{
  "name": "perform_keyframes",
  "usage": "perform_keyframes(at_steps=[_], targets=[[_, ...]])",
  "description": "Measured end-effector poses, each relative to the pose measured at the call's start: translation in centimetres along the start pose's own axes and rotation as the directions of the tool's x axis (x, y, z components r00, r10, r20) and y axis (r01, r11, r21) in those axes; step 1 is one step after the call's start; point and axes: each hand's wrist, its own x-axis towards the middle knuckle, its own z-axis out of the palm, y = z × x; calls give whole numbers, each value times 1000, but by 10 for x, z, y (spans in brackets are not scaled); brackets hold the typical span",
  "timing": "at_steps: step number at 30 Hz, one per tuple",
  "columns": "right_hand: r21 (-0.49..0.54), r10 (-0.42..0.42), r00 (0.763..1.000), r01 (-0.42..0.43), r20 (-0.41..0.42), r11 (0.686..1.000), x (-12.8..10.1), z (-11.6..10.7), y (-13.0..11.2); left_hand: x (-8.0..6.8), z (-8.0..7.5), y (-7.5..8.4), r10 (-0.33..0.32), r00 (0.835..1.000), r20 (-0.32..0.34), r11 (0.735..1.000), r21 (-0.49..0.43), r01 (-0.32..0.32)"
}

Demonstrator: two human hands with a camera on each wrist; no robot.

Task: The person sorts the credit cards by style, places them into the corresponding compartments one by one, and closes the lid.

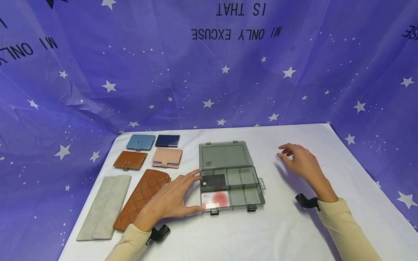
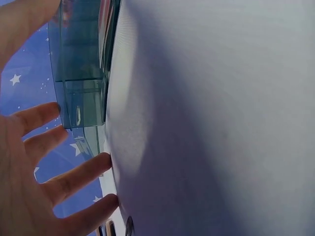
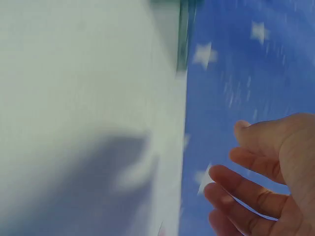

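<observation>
Left hand (image 1: 169,203), fingers spread and empty, brackets the open compartment box (image 1: 228,174) mid-surface (image 1: 294,224); right hand (image 1: 302,163) hovers relaxed, seemingly empty. Steady box edge before reaching cards (image 1: 213,190).

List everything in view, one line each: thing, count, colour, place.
organizer box: 1, clear grey, lid open, table centre
black card: 1, black, box's rear left compartment
white card: 1, white with red circle, box's front left compartment
small wallets: 4, light blue, navy, tan, pink, rear left of table
quilted long wallet: 1, brown, left of box
flat pouch: 1, grey, far left
table: 1, white cover
backdrop: 1, purple with white stars and black lettering
left hand: 1, fingers spread, at box's left edge
right hand: 1, raised, empty, right of box
</observation>
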Motion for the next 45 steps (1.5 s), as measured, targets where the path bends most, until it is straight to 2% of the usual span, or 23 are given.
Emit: perform_keyframes(at_steps=[5,10,15,20,29,36,41,45], targets=[[15,127,992,-127,14,992,-4,-5,46,0,1,0,21,1000,-22,1000,18,-21],[8,186,982,-186,37,982,-9,-6,80,0,2,0,12,1000,-11,1000,25,-11],[-29,241,968,-239,65,970,-14,-6,106,0,2,-1,8,1000,-7,1000,24,-8],[-38,267,960,-265,82,963,-15,-7,120,0,3,-1,5,1000,-11,1000,24,-5],[-10,282,956,-283,74,959,-15,-16,123,0,3,0,-5,1000,-4,1000,20,5],[3,331,934,-334,135,942,-17,-21,113,0,3,0,4,1000,-11,1000,22,-4],[68,234,972,-236,32,969,-11,-17,100,0,3,1,-2,1000,-13,1000,21,2],[141,178,984,-172,-30,975,-5,-14,77,1,2,2,-10,1000,-9,1000,17,10]])
